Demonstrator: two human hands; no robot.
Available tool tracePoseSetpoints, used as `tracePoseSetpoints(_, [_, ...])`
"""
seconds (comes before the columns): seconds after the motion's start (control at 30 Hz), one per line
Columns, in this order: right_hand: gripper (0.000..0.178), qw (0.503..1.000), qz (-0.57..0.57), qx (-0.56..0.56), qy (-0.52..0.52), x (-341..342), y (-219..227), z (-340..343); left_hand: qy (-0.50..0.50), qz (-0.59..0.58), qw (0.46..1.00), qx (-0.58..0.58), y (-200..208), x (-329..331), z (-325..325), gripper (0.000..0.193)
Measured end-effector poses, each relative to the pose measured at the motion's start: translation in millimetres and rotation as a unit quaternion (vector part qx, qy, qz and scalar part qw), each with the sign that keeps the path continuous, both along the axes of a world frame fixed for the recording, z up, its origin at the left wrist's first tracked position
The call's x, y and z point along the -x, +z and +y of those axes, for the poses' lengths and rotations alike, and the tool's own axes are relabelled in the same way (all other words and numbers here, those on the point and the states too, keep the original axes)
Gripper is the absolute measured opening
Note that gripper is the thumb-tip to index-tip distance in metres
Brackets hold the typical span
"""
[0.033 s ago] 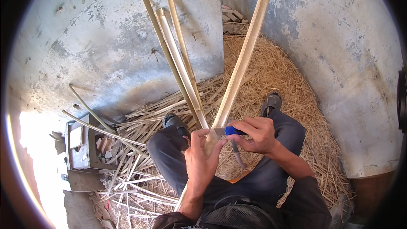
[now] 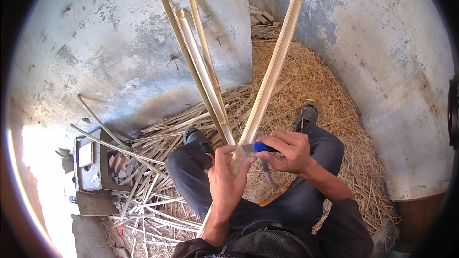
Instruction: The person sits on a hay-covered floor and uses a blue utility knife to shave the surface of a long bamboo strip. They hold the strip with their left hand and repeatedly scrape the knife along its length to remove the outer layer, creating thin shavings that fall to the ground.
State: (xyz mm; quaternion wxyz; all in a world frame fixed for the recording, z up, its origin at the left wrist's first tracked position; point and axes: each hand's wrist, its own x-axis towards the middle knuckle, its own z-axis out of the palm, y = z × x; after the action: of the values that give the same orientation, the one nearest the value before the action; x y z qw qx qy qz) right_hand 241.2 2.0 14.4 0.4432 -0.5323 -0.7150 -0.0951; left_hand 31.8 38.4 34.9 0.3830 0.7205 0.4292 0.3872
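A long split bamboo piece (image 2: 271, 74) slants up and away from between my hands, its hollow inner face showing. Around its near end, my left hand (image 2: 227, 174) is closed, thumb on the right side and fingers on the left. In my right hand (image 2: 291, 153) is a knife (image 2: 263, 147) with a blue handle. Its short blade lies across the bamboo just beyond my left thumb, close to the left fingertips. Whether the edge has cut in cannot be made out. Below the knife, between my legs, a slim curved handle (image 2: 269, 177) shows in part.
Several bamboo lengths (image 2: 198, 62) lean against the grey wall (image 2: 119, 43) ahead left. Split strips (image 2: 158, 210) pile at the left, beside an open metal box (image 2: 95, 172) of scraps. Fine shavings (image 2: 330, 95) cover the floor to the right, up to a second wall (image 2: 382, 67).
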Motion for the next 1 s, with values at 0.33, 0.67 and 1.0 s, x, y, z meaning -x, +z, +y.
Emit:
tracePoseSetpoints(0.33, [0.033, 0.999, -0.008, 0.012, -0.03, 3.7, -2.4, -1.1, 0.006, 0.034, 0.999, 0.004, -0.7, 1.6, 0.9, 0.035])
tracePoseSetpoints(0.67, [0.034, 0.999, -0.023, -0.004, -0.037, 4.2, 0.4, 0.1, 0.002, 0.055, 0.998, 0.002, -2.1, 6.1, 2.6, 0.034])
tracePoseSetpoints(1.0, [0.033, 0.997, -0.049, -0.001, -0.054, 5.6, 4.3, -0.4, -0.002, 0.039, 0.999, -0.005, -8.8, 9.5, 2.8, 0.034])
